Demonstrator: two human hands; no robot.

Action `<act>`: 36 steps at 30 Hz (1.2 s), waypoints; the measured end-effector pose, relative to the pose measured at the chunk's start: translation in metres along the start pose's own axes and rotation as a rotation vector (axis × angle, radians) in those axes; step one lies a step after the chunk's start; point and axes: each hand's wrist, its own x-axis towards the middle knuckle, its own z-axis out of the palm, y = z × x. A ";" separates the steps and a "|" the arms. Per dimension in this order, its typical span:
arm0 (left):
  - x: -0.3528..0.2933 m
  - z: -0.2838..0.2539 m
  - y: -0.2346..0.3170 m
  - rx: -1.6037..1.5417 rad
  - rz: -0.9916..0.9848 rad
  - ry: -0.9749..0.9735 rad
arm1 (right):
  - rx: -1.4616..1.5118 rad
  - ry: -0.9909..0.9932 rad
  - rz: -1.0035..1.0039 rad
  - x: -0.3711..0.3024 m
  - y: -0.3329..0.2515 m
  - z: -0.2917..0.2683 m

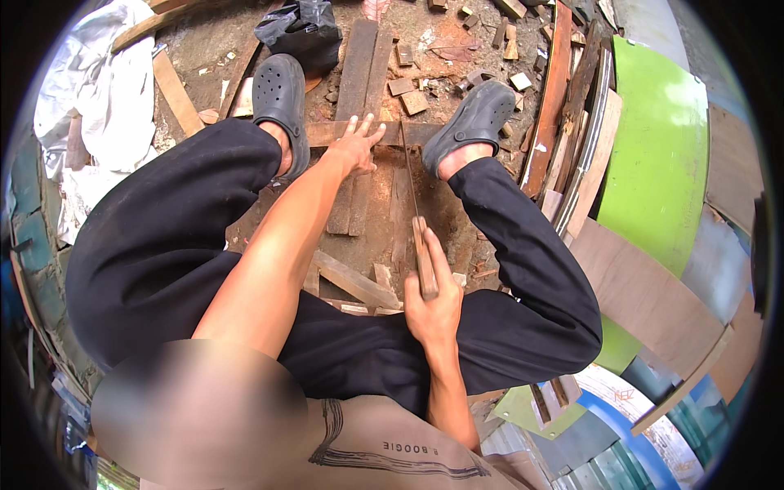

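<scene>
A brown wooden plank (323, 133) lies crosswise between my two feet. My left hand (357, 147) rests on it with the fingers spread, pressing from above. In my right hand (434, 306) is the wooden handle of a handsaw (424, 260), the fingers wrapped round it. Its thin blade points away from me and is seen nearly edge-on, its far end crossing the plank right of my left hand. One grey clog (278, 94) is beside the plank's left end. The other clog (474, 118) is at its right end.
Long boards (356, 73) lie lengthwise under the plank. Small wood offcuts (415, 101) litter the dirt beyond. A black plastic bag (302, 34) and white sacking (102, 98) are at the far left. Stacked timber strips (551, 98) and a green panel (657, 147) stand right.
</scene>
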 end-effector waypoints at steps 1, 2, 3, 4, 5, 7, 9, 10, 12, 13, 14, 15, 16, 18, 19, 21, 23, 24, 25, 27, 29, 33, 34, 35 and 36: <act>0.002 0.001 0.000 -0.004 0.000 0.003 | 0.014 0.013 -0.020 -0.003 0.005 0.000; -0.001 0.008 -0.003 -0.008 -0.031 -0.003 | 0.029 0.012 -0.043 -0.007 0.008 0.000; 0.004 0.007 -0.002 0.002 -0.042 -0.003 | 0.018 0.024 -0.022 0.014 0.016 0.010; 0.009 0.005 -0.001 0.012 -0.054 -0.003 | 0.030 0.019 0.020 0.023 0.015 0.013; 0.014 0.004 -0.002 0.084 -0.040 0.037 | 0.051 0.012 0.054 0.038 0.014 0.019; 0.015 0.012 -0.003 0.027 -0.035 0.022 | 0.065 0.003 0.087 0.041 0.010 0.018; 0.008 0.009 -0.003 0.028 0.014 0.007 | 0.053 0.009 0.027 0.011 0.006 0.005; 0.007 0.004 -0.006 0.026 0.004 0.013 | 0.070 -0.005 0.021 -0.005 0.003 -0.003; 0.005 0.004 -0.005 0.022 0.004 0.013 | 0.082 0.027 -0.004 -0.007 0.008 0.002; 0.005 0.007 -0.008 0.034 0.011 0.029 | 0.075 0.047 -0.004 0.010 0.013 0.012; 0.009 0.008 -0.006 0.039 0.026 0.040 | 0.068 0.078 0.000 0.038 0.020 0.024; 0.012 0.012 -0.002 0.036 0.037 0.042 | 0.092 0.071 0.050 0.056 0.023 0.030; 0.016 0.010 0.000 0.044 0.041 0.054 | 0.121 0.069 0.101 0.074 0.027 0.035; 0.010 0.015 -0.010 0.015 -0.010 0.040 | 0.100 0.059 0.068 0.052 0.014 0.028; 0.008 0.014 -0.010 -0.003 -0.030 0.044 | 0.082 0.051 0.020 0.028 0.017 0.019; 0.006 0.015 -0.005 -0.032 -0.029 0.050 | 0.091 0.095 -0.053 -0.004 0.023 0.009; 0.005 0.014 -0.004 -0.016 -0.051 0.031 | 0.086 0.101 0.019 0.016 0.027 0.020; 0.008 0.008 -0.001 -0.005 -0.054 0.029 | 0.081 0.114 0.049 0.038 0.029 0.029; 0.009 0.004 0.005 0.044 0.010 0.029 | 0.113 0.130 0.077 0.062 0.035 0.036; 0.009 0.007 0.001 0.004 -0.018 0.037 | 0.168 0.087 0.154 0.072 0.023 0.035; 0.008 0.014 -0.005 -0.021 -0.029 0.052 | 0.127 0.078 0.089 0.042 0.023 0.027; 0.014 0.015 -0.012 0.006 -0.031 0.050 | 0.149 0.042 0.068 0.007 0.014 0.015; 0.016 0.012 -0.013 0.009 -0.032 0.064 | 0.146 0.067 0.038 0.014 0.020 0.024; 0.021 0.013 -0.009 0.010 -0.017 0.068 | 0.111 0.145 -0.045 0.041 0.031 0.038; 0.021 0.018 -0.004 0.016 -0.003 0.068 | 0.124 0.129 0.084 0.067 0.037 0.044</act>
